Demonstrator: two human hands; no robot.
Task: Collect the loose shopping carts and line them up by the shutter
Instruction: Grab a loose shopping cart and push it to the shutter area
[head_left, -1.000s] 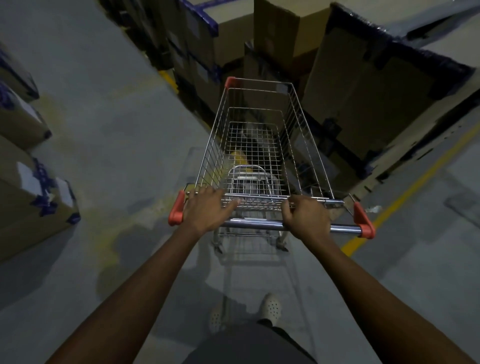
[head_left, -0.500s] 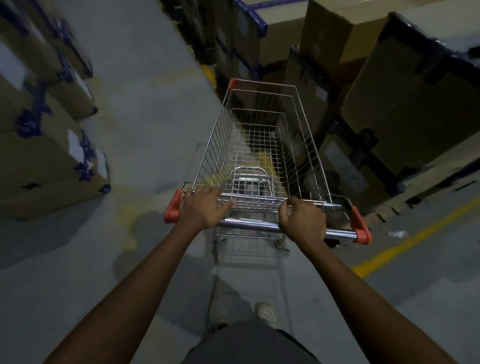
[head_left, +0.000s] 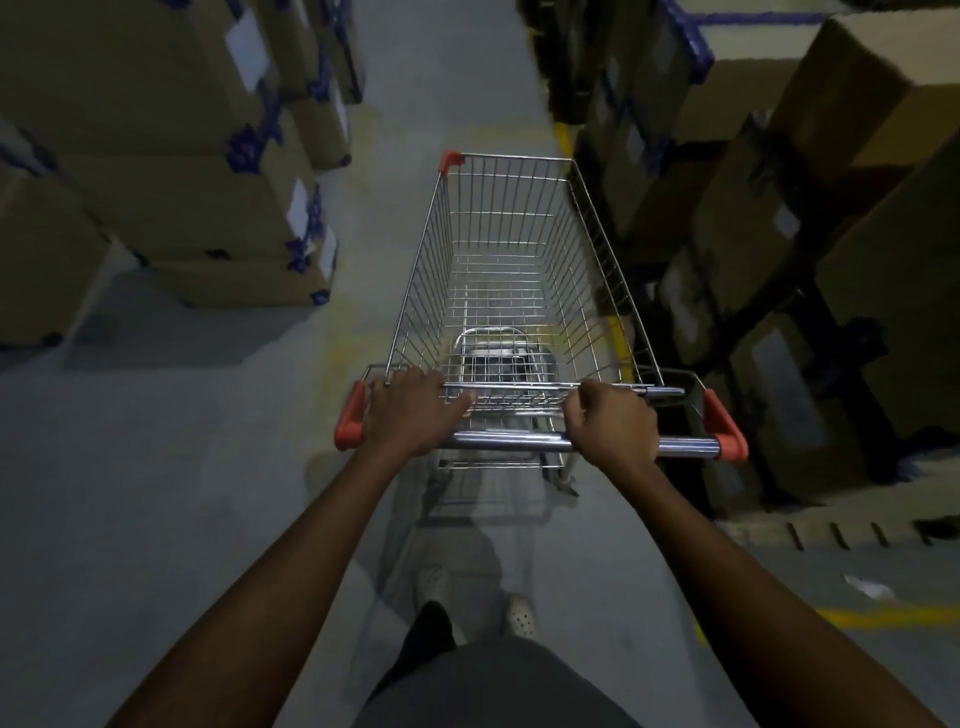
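Head view, dim warehouse aisle. Item: one wire shopping cart (head_left: 511, 157), chrome, basket empty, child-seat flap folded at the rear; it stands on the grey concrete floor (head_left: 182, 467) in mid-aisle, directly ahead of the person, nose pointing away. Handle bar (head_left: 511, 441): chrome tube with a red end cap at each side, left (head_left: 349, 415) and right (head_left: 724, 423); a further red corner guard (head_left: 451, 160) sits at the front left of the basket. Left grip (head_left: 410, 410): palm on the bar beside the left cap, fingers laid forward and hooked over the basket's rear rim. Right grip (head_left: 613, 426): closed in a fist round the bar, right of centre. Stacked cardboard boxes (head_left: 171, 208) with blue tape flank the aisle on the left; taller box stacks (head_left: 857, 156) stand close along the cart's right side. Yellow floor line (head_left: 883, 616) at lower right, a white scrap (head_left: 870, 587) just above it. Two white perforated shoes (head_left: 519, 616) show below the handle.
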